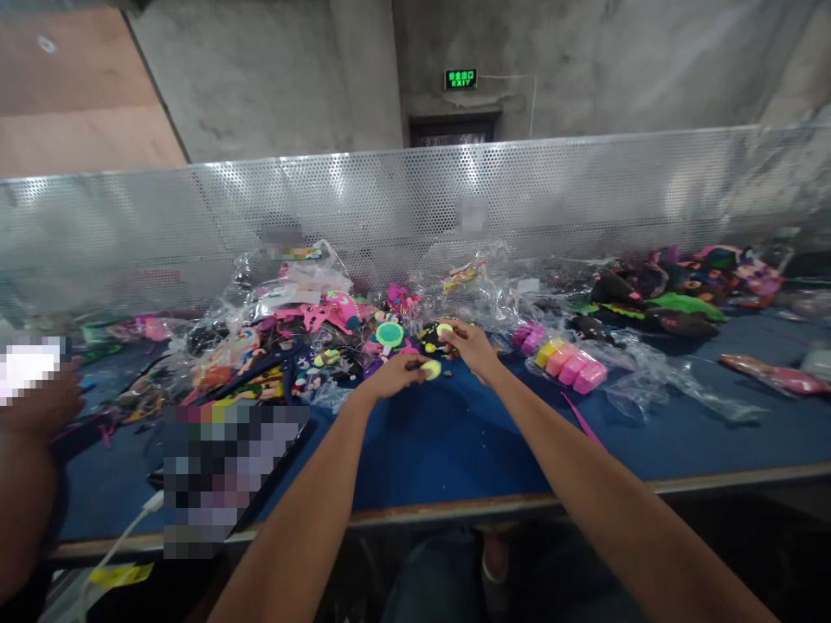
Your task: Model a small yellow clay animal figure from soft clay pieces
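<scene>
My left hand (396,375) is closed, its fingertips pinching a small pale yellow round piece (432,371) just above the blue table. Slightly farther back, my right hand (473,348) pinches another pale yellow piece (445,332), also roundish. What exactly these pieces are is too small to make out. Behind my left hand lies a green round piece with a pale rim (389,336). A dark item with yellow spots (432,333) sits by my right fingers, partly hidden by them.
Colourful soft toys (331,311) and clear plastic bags pile up along a perforated metal panel (363,195). Pink and yellow blocks (571,365) in plastic lie to the right. A blurred-out device (237,476) with a white cable is at left, near another person's hand (45,402).
</scene>
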Action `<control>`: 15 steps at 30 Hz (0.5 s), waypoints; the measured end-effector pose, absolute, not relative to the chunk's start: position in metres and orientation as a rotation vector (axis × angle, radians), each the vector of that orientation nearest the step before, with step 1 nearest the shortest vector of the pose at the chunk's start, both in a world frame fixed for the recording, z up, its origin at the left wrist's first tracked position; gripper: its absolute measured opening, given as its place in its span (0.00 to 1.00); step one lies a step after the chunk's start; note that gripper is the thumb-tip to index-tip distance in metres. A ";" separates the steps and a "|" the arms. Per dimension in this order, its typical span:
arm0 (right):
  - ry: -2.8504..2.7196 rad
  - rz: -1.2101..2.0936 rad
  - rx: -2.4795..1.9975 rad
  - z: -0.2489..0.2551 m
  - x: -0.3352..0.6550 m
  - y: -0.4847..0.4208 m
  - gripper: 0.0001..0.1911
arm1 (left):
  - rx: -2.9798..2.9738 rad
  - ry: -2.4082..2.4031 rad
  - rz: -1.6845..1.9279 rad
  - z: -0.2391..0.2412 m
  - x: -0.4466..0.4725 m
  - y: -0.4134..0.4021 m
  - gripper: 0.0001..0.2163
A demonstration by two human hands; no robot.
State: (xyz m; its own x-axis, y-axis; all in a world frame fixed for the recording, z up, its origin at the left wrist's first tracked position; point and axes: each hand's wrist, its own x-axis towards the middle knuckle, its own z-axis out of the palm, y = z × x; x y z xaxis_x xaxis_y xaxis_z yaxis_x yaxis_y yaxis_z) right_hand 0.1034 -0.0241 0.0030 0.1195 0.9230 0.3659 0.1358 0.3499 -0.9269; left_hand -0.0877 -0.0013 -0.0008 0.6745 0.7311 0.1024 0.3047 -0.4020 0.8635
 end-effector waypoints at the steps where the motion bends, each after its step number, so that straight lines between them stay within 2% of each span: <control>1: -1.365 0.751 -1.082 0.003 0.103 -0.024 0.21 | 1.925 0.815 0.654 -0.004 -0.087 0.000 0.20; 7: -1.707 0.385 -1.132 -0.007 0.105 -0.022 0.16 | 1.797 0.821 0.809 -0.013 -0.088 0.004 0.21; 15: -1.778 0.319 -1.150 -0.010 0.104 -0.020 0.17 | 1.864 0.824 0.774 -0.012 -0.086 0.002 0.21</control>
State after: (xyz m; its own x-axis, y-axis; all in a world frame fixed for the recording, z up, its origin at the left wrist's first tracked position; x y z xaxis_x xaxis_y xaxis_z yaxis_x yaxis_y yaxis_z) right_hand 0.1039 -0.0199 -0.0103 -0.0956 0.8120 0.5758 0.5612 0.5217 -0.6425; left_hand -0.0861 0.0021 -0.0115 0.5771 0.7993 0.1678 0.2168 -0.3479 0.9121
